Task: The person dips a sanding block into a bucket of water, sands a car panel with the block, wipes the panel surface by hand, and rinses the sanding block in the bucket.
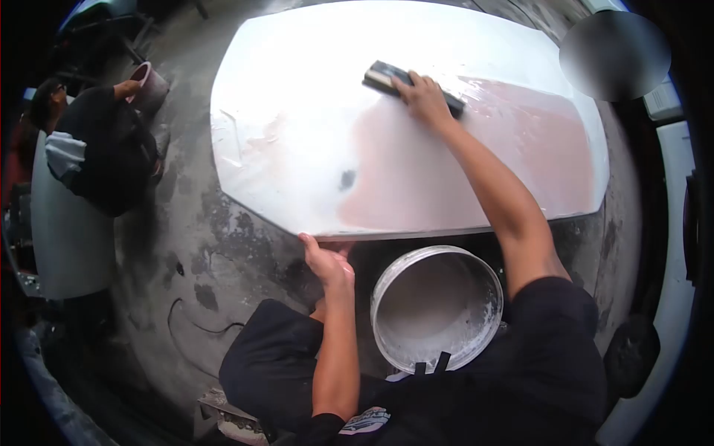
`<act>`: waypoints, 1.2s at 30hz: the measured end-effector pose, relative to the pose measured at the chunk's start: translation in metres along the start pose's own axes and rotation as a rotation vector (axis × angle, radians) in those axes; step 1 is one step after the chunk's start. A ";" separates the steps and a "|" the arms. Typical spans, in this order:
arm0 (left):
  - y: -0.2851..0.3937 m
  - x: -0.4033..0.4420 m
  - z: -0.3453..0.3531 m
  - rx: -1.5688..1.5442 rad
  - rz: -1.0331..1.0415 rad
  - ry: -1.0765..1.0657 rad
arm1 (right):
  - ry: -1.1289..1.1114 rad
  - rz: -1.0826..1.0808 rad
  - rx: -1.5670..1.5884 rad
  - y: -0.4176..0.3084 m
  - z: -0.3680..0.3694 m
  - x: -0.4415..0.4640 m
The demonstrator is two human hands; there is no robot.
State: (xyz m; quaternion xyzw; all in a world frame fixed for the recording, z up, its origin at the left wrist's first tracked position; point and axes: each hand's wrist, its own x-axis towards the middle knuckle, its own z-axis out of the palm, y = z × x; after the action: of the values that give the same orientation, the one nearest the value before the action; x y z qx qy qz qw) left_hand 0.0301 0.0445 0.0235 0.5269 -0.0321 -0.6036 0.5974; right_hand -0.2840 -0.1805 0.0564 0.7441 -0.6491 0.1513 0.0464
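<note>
A large white car hood panel (290, 82), with pinkish patches and wet shine, lies in front of me. On its upper middle rests a long black sanding block (382, 76), set at a slant. My right hand (425, 102) is closed over the block from above. At the panel's near edge, left of centre, my left hand (329, 266) grips the rim with the thumb on top and the other fingers beneath, partly hidden. A dark grey spot (347, 179) shows on the white surface.
Close in front of my body stands a round white bucket (377, 316) with cloudy liquid. Another person (104, 145) crouches at the left, a hand on a pinkish bucket (152, 88). A black cord (172, 316) lies on the stained concrete floor (201, 256).
</note>
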 end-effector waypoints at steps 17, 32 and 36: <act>-0.004 0.003 -0.005 0.000 -0.022 0.010 | 0.020 -0.313 0.121 0.012 -0.074 -0.193; -0.006 0.000 0.010 0.045 0.097 0.040 | 0.008 -0.272 0.231 -0.017 -0.071 -0.181; -0.008 0.003 0.007 0.043 0.094 -0.009 | -0.064 -0.482 0.130 0.011 -0.050 -0.129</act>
State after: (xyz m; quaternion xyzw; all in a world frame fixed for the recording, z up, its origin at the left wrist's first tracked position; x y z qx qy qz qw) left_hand 0.0208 0.0408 0.0198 0.5350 -0.0725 -0.5763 0.6135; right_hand -0.3177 -0.0458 0.0656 0.8832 -0.4429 0.1538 0.0125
